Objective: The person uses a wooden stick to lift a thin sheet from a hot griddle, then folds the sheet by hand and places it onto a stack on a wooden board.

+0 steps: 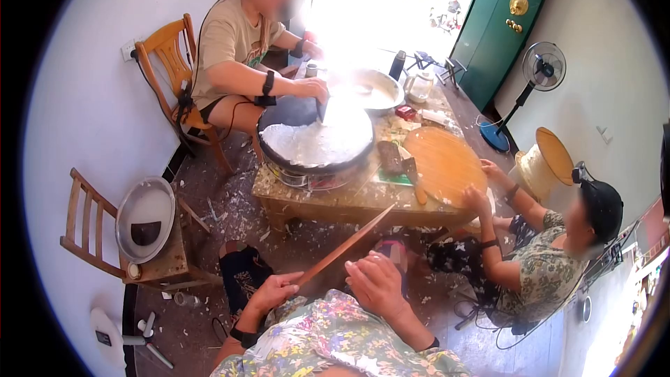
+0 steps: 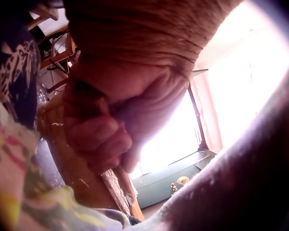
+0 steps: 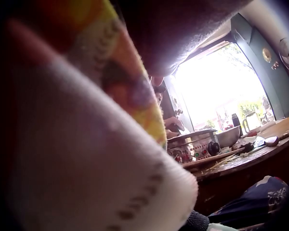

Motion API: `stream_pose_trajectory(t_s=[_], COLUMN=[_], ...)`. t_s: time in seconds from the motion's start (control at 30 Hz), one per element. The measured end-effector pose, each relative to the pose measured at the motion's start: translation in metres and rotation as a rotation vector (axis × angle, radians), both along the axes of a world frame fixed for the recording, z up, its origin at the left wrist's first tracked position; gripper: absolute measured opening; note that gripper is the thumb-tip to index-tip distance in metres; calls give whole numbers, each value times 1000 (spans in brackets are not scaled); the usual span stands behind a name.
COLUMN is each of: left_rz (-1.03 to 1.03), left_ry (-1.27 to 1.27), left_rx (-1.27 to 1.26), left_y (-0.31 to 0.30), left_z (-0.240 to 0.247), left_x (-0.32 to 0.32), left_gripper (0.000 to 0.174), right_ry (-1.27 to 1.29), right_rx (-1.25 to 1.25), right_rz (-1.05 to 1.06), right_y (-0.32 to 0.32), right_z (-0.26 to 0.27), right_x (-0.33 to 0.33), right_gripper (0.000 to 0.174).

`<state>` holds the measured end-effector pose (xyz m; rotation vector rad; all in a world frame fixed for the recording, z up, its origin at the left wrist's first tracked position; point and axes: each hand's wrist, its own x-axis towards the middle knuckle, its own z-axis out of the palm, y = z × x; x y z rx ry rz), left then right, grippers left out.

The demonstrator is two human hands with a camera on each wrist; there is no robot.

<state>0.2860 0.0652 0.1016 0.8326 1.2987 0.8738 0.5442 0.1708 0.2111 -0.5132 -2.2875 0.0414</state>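
Aslant, stick (image 1: 344,246) in left hand (image 1: 274,294)

Blurred multicoloured cloth (image 3: 101,134) is filling the left; the right hand (image 3: 178,38), shadowed, is showing above. Beyond, a wooden table (image 3: 231,185) is bearing a stove (image 3: 198,151), bowl (image 3: 229,138), dark flask (image 3: 235,119) and glass jug (image 3: 252,122); a green door (image 3: 265,67) is flanking a bright doorway (image 3: 212,82).

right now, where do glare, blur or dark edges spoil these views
Head: doorway blown out, glare across part of the black pan, dark rounded corners; left wrist: left hand shadowed against bright light; right wrist: patterned cloth blurred in the foreground.
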Motion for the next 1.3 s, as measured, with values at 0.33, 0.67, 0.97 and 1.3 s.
stream_pose_trajectory(t_s=[0.33,0.67,0.97,1.3], left_rz=[-15,8,0,3], left_ry=[28,27,17,39], left_rx=[42,44,-4,3], left_y=[-3,-2,-2,-5], left_z=[-3,-2,-2,-5], left_x=[-1,1,-4,-6], left_gripper=[51,51,51,50], right_ry=[23,-3,-18,-30], right_rx=[-24,-24,-31,-24], right_rz=[17,10,30,34], right_y=[2,5,6,3], right_z=[-4,-7,-10,-12], right_x=[0,-1,-3,-5], right_gripper=[41,32,29,28])
